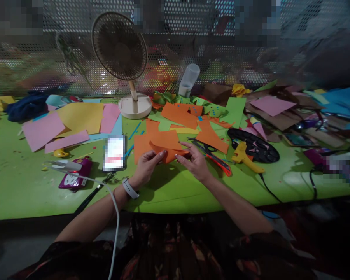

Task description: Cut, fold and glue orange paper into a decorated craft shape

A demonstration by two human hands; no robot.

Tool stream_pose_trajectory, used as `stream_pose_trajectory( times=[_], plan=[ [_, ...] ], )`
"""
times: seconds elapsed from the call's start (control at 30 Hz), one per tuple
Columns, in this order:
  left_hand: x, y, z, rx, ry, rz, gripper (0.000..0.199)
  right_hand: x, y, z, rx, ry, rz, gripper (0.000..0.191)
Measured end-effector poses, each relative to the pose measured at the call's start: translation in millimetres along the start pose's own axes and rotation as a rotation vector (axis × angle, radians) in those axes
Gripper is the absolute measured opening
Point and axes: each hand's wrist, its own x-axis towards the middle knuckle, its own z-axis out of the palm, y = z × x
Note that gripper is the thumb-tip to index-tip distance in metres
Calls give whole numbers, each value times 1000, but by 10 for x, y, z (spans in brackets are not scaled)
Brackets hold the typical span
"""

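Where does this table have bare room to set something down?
Bare green table shows at left, bordered by the pink sheet and purple socket block, and along the front between the watch and right forearm. Beyond the left hand and right hand it's crowded: orange sheets, fan, green scraps.

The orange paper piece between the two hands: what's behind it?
Behind that orange paper piece, more orange paper shows, over the bright green table. Whatever the piece, left hand and right hand cover can't be seen.
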Motion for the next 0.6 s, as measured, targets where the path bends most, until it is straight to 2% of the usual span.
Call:
stream_pose_trajectory(
  times=[0.1,0.23,0.6],
  plan=[
    [7,17,18,-8,10,-5,23,25,-6,-4,48,-4,49,57],
    [18,30,43,-26,55,-37,29,70,-9,-9,81,-55,134,46],
    [22,-3,19,-13,68,-38,33,91,-46,3,227,-45,213,39]
  ],
)
